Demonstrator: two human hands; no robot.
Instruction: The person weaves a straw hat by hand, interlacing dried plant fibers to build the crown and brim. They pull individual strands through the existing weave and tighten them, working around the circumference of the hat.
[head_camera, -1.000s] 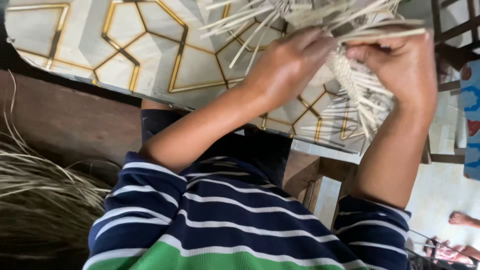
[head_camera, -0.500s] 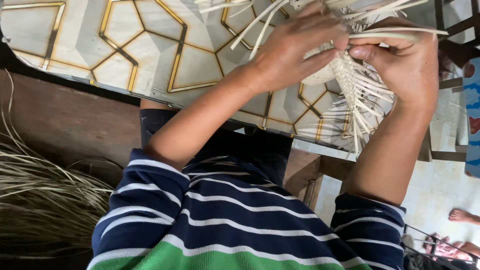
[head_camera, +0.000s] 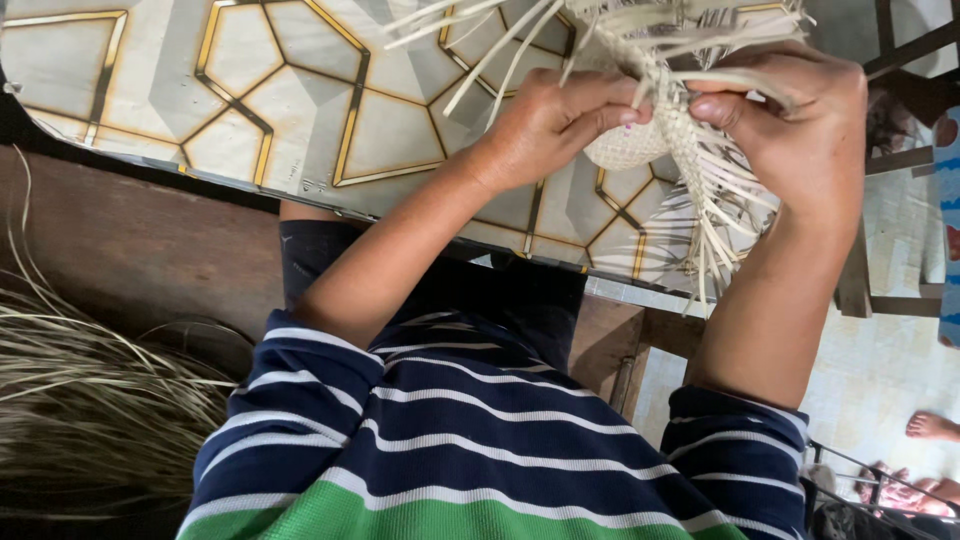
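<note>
Head view: both hands pinched on a half-woven straw piece

Far left, a loose heap of dry pale straw strands (head_camera: 90, 400) lies on the dark wooden floor (head_camera: 130, 240), well apart from the hands. Above it runs a glossy grey sheet w/ gold geometric lines (head_camera: 300, 90), spreading under both forearms. The navy-and-white striped, green-hemmed shirt (head_camera: 480, 450) fills the bottom centre.

Left hand (head_camera: 555, 120): forearm reaches up from the lap, wrist roughly straight, fingers curled shut, thumb and fingertips pressed on the pale woven straw piece (head_camera: 640, 140) at its rounded, tightly plaited part. The grip looks closed w/ no gap showing.

The straw piece sits between the two hands, held in the air above the patterned sheet, loose ends fanning up and hanging down on the right.

Right hand (head_camera: 790, 130): forearm near vertical, wrist bent inward, thumb clamped flat onto a strand against the fingers, so also closed on the weave.

Far right, bare feet of another person (head_camera: 935, 425) show on the pale tiled floor (head_camera: 880, 370).

Risk, as I judge it: free ends are thin and splayed; if either pinch slackens, the last plaits could loosen, or a dry strand could snap under a sharp bend.
</note>
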